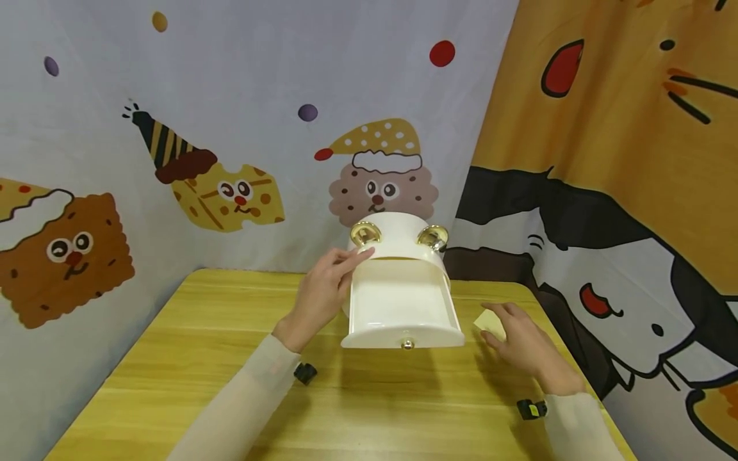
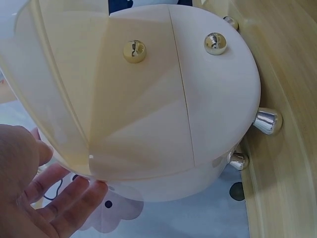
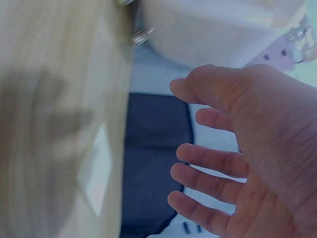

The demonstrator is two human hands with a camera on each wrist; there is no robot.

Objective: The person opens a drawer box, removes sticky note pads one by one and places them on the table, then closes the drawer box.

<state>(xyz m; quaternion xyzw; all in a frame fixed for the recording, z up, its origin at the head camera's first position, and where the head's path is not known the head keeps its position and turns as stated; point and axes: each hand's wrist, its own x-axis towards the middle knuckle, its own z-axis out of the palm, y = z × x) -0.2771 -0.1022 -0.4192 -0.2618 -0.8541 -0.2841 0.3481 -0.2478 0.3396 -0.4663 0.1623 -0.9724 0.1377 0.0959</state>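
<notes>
A white rounded storage box (image 1: 398, 234) with gold ear-shaped parts stands in the middle of the table, its hollow, drawer-like section (image 1: 403, 301) exposed toward me. Two gold knobs sit on its round front; the left wrist view shows one knob (image 2: 134, 51) clearly. Against the box's left side is my left hand (image 1: 323, 291), its fingers extended along the edge and not curled round it. My right hand (image 1: 521, 336), fingers loosely spread, hovers beside a pale yellow square of paper (image 3: 98, 171). That paper lies on the table, apart from the fingers in the right wrist view.
The wooden table (image 1: 230, 358) runs back to a white cartoon-printed cloth (image 1: 230, 96). An orange, black and white printed curtain (image 1: 623, 147) hangs along the right edge. Short metallic feet (image 2: 267, 121) hold the box off the tabletop.
</notes>
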